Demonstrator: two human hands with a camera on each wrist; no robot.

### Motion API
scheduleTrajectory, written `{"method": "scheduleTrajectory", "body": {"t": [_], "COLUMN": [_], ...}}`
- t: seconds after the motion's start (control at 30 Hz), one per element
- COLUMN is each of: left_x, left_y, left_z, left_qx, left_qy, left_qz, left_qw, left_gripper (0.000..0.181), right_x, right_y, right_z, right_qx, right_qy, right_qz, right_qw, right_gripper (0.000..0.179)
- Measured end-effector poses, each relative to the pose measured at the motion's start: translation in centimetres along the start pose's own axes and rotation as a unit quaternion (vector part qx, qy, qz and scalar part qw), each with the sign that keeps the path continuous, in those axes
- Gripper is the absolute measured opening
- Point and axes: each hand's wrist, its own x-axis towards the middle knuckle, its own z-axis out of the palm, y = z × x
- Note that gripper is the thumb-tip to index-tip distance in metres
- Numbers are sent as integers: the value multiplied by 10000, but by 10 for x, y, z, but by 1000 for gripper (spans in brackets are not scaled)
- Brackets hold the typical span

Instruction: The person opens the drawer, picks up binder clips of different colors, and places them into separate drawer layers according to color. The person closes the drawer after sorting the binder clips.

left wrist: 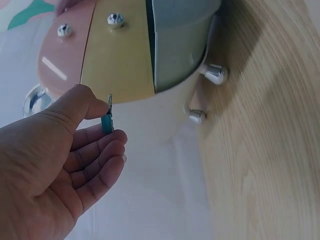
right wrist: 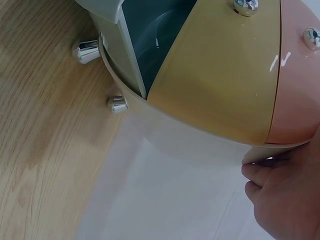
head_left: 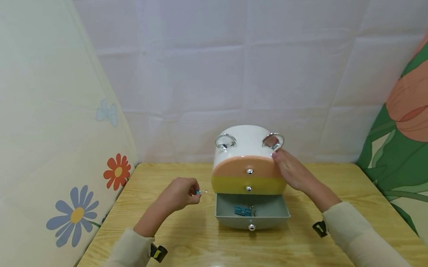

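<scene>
My left hand point(head_left: 181, 194) pinches a small teal binder clip point(left wrist: 107, 123) between thumb and fingertips, its metal handle sticking out toward the drawer box. The rounded desktop drawer box point(head_left: 245, 141) has a white body, an orange top drawer point(head_left: 230, 167), a yellow middle drawer point(head_left: 228, 184) and a grey-green bottom drawer point(head_left: 226, 221). That bottom drawer is pulled out, and teal binder clips point(head_left: 242, 211) lie inside it. With its fingers against the upper right side of the box, my right hand point(head_left: 293, 170) rests just below the right metal ring; its thumb is hidden in the right wrist view.
The box stands on short silver feet point(left wrist: 215, 74) on a wood-grain table point(head_left: 191, 249). Round silver knobs point(head_left: 251, 227) stick out from the drawer fronts. Behind hangs a white cloth point(head_left: 196, 77); floral cloths point(head_left: 72, 158) flank both sides.
</scene>
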Motion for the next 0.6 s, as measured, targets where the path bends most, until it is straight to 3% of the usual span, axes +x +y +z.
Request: {"method": "scheduleTrajectory", "body": {"t": [0.27,0.6], "left_x": [13,27], "left_y": [15,31], "left_z": [18,35], "left_qx": [201,424], "left_qy": [-172,-438], "left_qz": [469,625], "left_qw": [9985,9962], "left_gripper": [8,11], "right_x": [0,0], "right_y": [1,2], "right_z": [1,1], "right_qx": [26,72], "right_qy": [25,50], "right_qz": [-60,-42], "right_qw": [10000,10000], "right_gripper": [63,62]}}
